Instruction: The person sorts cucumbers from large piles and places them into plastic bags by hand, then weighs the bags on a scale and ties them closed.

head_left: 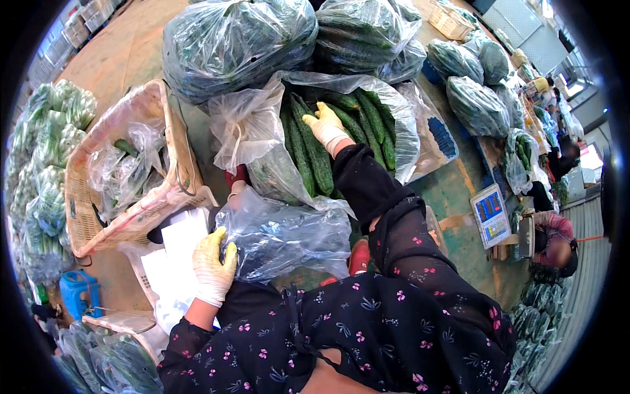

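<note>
In front of me a large clear plastic bag (pixel 252 148) stands with its mouth wide open, full of long dark green cucumbers (pixel 308 148). My right hand (pixel 326 127), in a pale glove with yellow fingers, is over the cucumbers inside it. Its fingers are apart, and none of them wraps round a cucumber. Nearer, on my lap, lies a crumpled clear plastic bag (pixel 292 236); whether the dark shapes under its film are contents or my clothing, I cannot tell. At its left edge is my left hand (pixel 216 266), gloved alike, thumb and forefinger spread against the film.
Left stands a worn plastic crate (pixel 82 171) holding loose film. Filled bags of cucumbers (pixel 239 46) rise behind the open bag. A scale (pixel 490 213) stands to the right. Bagged vegetables (pixel 49 190) are stacked far left, near a blue stool (pixel 80 293). A person (pixel 554 240) is far right.
</note>
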{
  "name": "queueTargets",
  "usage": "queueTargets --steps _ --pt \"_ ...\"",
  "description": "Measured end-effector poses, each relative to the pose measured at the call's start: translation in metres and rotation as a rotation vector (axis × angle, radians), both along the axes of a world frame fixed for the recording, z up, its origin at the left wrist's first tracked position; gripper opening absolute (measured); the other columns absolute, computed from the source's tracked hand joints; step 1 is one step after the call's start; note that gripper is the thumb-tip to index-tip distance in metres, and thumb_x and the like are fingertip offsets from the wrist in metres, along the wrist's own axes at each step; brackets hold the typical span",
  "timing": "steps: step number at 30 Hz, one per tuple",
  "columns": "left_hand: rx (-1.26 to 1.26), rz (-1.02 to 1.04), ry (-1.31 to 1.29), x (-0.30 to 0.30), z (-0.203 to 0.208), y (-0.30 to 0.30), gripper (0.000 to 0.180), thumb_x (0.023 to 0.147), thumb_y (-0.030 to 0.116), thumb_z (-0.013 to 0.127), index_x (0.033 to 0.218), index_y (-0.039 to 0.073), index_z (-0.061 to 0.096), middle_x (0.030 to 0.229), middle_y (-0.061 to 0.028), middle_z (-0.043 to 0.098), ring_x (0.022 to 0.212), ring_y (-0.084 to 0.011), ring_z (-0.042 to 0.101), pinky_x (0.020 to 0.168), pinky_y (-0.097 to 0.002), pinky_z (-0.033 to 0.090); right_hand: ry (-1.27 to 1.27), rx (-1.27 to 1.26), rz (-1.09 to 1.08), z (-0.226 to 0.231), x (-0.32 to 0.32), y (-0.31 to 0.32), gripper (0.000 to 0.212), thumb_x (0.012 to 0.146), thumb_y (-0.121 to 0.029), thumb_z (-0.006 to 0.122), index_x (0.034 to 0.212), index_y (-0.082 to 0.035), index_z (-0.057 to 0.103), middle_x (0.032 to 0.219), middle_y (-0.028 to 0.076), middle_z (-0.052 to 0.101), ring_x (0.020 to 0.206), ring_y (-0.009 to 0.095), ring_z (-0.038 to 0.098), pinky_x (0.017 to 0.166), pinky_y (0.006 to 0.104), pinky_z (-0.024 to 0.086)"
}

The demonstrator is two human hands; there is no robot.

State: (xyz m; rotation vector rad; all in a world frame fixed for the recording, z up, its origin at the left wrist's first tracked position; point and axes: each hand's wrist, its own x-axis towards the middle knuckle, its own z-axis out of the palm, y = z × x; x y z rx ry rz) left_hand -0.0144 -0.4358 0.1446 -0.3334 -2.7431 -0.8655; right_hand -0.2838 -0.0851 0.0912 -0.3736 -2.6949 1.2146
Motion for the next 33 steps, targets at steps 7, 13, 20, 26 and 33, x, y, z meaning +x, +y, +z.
queueTargets --steps 7,13,20,26,33 --pt "0.035 0.013 -0.019 0.003 -0.004 -0.007 0.036 0.083 0.019 0.067 0.113 0.0 0.063 0.103 -0.0177 0.065 0.097 -0.0343 0.06 0.089 -0.0426 0.046 -0.207 0.473 -0.065 -0.004 0.123 0.066 0.031 0.081 -0.023 0.06 0.104 -0.003 0.064 0.104 0.022 0.065 0.102 0.04 0.061 0.088 0.0475 0.048" --pt "0.056 0.007 -0.014 0.002 -0.004 -0.006 0.035 0.081 0.017 0.068 0.111 -0.001 0.064 0.101 -0.018 0.066 0.096 -0.0349 0.061 0.089 -0.043 0.046 -0.464 0.601 -0.202 -0.018 0.163 0.069 0.045 0.076 -0.029 0.073 0.11 -0.004 0.06 0.107 0.019 0.067 0.106 0.036 0.064 0.09 0.0434 0.051" --pt "0.053 0.011 -0.007 0.001 -0.002 -0.004 0.034 0.081 0.017 0.068 0.11 -0.001 0.065 0.102 -0.019 0.066 0.095 -0.0363 0.062 0.089 -0.0433 0.047 -0.564 0.499 -0.072 0.0 0.145 0.089 0.05 0.07 -0.04 0.075 0.102 -0.001 0.071 0.104 0.019 0.069 0.101 0.035 0.066 0.088 0.0407 0.051" --pt "0.09 -0.001 0.025 -0.002 -0.01 -0.006 0.035 0.082 0.019 0.068 0.111 0.0 0.064 0.102 -0.0182 0.066 0.096 -0.0354 0.062 0.089 -0.0429 0.047 -0.422 -0.575 -0.107 -0.06 0.195 0.149 0.037 0.078 -0.036 0.07 0.088 0.0 0.071 0.079 0.011 0.069 0.071 0.022 0.065 0.064 0.0354 0.05" --pt "0.138 0.016 0.07 0.012 -0.004 -0.013 0.037 0.083 0.025 0.066 0.113 0.003 0.062 0.102 -0.0178 0.066 0.094 -0.0364 0.062 0.085 -0.0458 0.048 -0.411 -1.028 0.029 0.03 0.252 0.066 0.03 0.091 -0.022 0.058 0.106 0.002 0.067 0.094 0.009 0.07 0.086 0.019 0.065 0.08 0.0311 0.05"
